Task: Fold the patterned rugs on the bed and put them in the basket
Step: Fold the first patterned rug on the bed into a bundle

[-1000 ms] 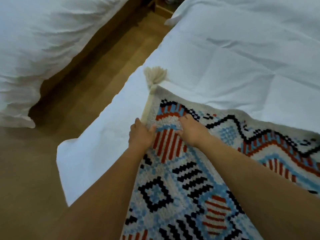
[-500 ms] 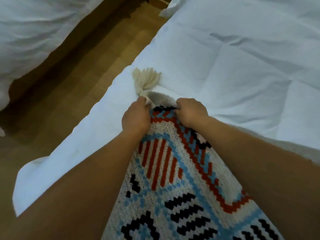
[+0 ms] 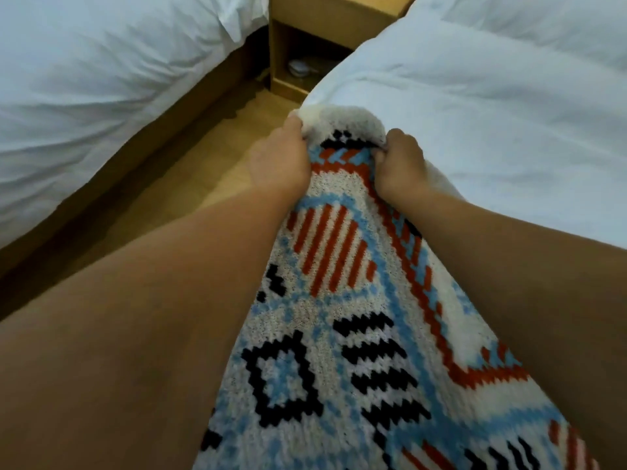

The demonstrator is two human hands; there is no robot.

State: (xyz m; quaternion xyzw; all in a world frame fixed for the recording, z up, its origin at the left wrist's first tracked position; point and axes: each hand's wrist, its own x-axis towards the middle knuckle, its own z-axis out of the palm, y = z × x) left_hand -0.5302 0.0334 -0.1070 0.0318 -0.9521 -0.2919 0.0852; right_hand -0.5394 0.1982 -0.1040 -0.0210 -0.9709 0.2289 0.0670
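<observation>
Rug (image 3: 339, 334), in the head view, no longer lies spread on the bed (image 3: 492, 113) as it did a second ago. Its corner has been gathered up and raised above the bed's left edge, and the cloth now runs in a narrow, humped band from that corner back between the two forearms. The cream tassel that stuck out at the corner is out of sight, probably tucked under the bunched end, though the view does not settle it. For the task this looks like the start of a fold: the corner is in hand and free of the bed, but no neat fold is made yet, and no basket shows anywhere around the bed.

The left hand (image 3: 278, 157) sits just off the bed's left edge, over the wooden floor (image 3: 203, 164), its fingers (image 3: 293, 125) curled tight over the rug's white border. The right hand (image 3: 400, 164) is over the bed's near left margin, fingers (image 3: 397, 135) likewise curled down into the border. Both grips are closed on the cloth, close together, with the border humped between them. A second bed (image 3: 101, 79) lies across the floor from the bed, and a wooden nightstand (image 3: 322, 15) stands at the bed's far left corner.
</observation>
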